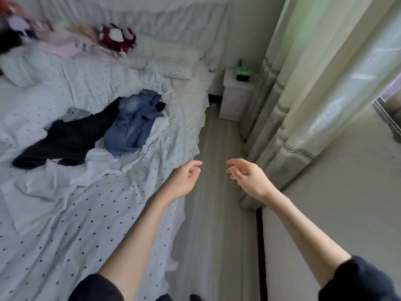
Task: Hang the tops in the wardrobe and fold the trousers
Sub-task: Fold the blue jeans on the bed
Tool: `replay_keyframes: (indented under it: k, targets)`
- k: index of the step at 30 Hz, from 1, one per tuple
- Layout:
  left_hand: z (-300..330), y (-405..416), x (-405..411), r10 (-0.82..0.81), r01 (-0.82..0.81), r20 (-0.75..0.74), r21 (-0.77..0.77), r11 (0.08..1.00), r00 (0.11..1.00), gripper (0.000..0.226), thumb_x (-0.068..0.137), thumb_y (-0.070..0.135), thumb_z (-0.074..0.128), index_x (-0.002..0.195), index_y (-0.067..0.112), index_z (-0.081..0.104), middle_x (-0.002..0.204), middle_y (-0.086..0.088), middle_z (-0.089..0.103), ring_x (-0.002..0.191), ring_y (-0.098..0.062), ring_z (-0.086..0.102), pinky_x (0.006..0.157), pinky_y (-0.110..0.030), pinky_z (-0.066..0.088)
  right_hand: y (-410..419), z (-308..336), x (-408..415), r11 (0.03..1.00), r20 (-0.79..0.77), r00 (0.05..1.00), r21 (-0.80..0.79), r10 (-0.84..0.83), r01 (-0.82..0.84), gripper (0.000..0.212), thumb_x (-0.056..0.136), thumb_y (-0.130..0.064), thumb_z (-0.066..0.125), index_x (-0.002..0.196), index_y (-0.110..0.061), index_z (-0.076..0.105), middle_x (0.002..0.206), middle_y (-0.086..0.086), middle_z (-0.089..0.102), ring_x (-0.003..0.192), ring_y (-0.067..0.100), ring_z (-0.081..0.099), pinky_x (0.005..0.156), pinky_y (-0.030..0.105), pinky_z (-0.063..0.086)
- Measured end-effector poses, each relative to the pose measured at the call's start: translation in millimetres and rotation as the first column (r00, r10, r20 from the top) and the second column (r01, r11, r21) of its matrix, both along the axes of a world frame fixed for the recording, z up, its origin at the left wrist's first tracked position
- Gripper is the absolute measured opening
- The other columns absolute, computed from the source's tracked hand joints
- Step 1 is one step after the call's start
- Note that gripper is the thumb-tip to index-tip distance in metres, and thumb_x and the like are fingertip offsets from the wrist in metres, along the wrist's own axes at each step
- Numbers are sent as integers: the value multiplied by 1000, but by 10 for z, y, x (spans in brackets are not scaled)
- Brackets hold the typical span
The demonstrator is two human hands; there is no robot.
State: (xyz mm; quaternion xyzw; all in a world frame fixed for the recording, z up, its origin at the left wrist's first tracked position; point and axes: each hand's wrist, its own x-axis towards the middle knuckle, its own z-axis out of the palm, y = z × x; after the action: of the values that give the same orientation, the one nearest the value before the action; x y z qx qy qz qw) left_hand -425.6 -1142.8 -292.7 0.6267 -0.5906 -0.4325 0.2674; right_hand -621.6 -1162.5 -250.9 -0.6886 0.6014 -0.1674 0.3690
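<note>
On the white dotted bed (65,213) lies a crumpled pile of clothes: dark trousers (65,137), blue jeans (132,127) and a grey garment (78,114) peeking out behind them. My left hand (184,177) hovers over the bed's right edge with loosely curled fingers and holds nothing. My right hand (247,174) hangs above the floor beside it, fingers also relaxed and empty. Both hands are well short of the clothes pile. No wardrobe is in view.
A pink garment (65,44) and a maroon plush toy (117,38) lie near the pillows at the bed's head. A white nightstand (234,98) stands in the far corner. Pale curtains (303,94) hang on the right. A narrow wooden floor strip (219,192) runs between bed and curtains.
</note>
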Motion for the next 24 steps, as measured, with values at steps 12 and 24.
replay_keyframes:
  k: [12,24]
  targets:
    - [-76,-1839,143,420,-414,57,-91,906,906,33,99,23,42,130,16,51,134,3,52,115,-11,51,92,-16,34,-2598,-81,318,903,41,902,15,429,-430,32,98,-13,41,127,-16,54,107,2,65,102,19,60,88,24,44]
    - [-236,-3261,657,650,-663,194,0,749,735,33,99,20,42,131,14,50,135,0,51,118,-16,51,93,-18,35,-4940,-318,1366,695,9,699,95,715,-712,31,100,-19,40,129,-18,52,122,6,61,109,19,56,93,29,45]
